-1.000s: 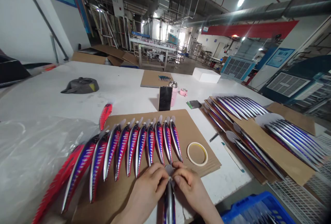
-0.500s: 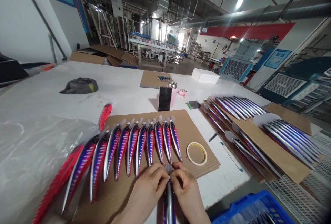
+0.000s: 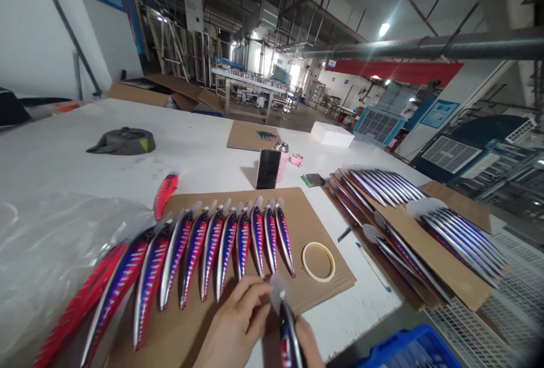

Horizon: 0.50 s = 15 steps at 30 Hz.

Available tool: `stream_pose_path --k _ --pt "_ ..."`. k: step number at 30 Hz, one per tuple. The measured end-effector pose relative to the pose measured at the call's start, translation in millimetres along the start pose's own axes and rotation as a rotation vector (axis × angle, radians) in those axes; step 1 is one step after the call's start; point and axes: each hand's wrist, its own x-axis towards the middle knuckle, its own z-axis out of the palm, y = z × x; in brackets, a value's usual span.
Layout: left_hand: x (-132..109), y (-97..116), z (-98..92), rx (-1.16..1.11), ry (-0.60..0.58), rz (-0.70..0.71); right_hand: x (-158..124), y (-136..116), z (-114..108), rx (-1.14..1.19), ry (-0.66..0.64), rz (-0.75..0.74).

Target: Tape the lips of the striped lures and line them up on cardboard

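Note:
A purple, blue and silver fishing lure points up from the bottom edge, its clear lip just above the cardboard sheet. My right hand grips its body from below and is mostly out of frame. My left hand has its fingertips pinched at the lure's lip. Just beyond lies a row of several matching lures, fanned side by side on the cardboard. To their right on the same sheet lies a roll of tape.
A red lure and a clear plastic sheet lie to the left. A black phone stands against a pink bottle. Cardboard stacks with more lures fill the right; a blue crate sits below.
My right hand has dropped from the lure's lip to its body near the bottom edge. The lure now tilts slightly right. My left hand stays at the lip. The view has shifted a little.

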Motion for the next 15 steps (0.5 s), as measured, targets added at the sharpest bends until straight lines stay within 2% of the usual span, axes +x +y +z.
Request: stream_pose_path --k 3,5,6,8,11,13,15 --pt "-1.7 -0.8 0.1 -0.026 0.036 -0.009 19.1 1.5 -32.2 -0.07 0.136 -0.072" --pt "-2.0 -1.5 1.2 -0.019 0.021 0.005 41.3 -3.3 -48.2 -0.155 0.223 -0.117" --pt "-2.0 -2.0 1.8 -0.005 0.008 0.018 56.7 -6.3 -52.2 -0.192 0.22 -0.127" --pt "-1.5 -3.6 2.7 0.035 -0.011 0.05 93.7 -11.8 -51.2 -0.231 0.171 -0.123" --pt "-0.3 -6.3 2.6 0.079 -0.03 0.087 145.9 -16.1 -34.3 -0.216 0.106 -0.111" --pt "0.6 -7.2 1.9 0.098 -0.043 0.106 165.6 -15.9 -23.7 -0.191 0.082 -0.137" --pt "1.2 -6.9 1.2 0.13 -0.052 0.124 169.5 -12.3 -21.9 -0.167 0.066 -0.158"
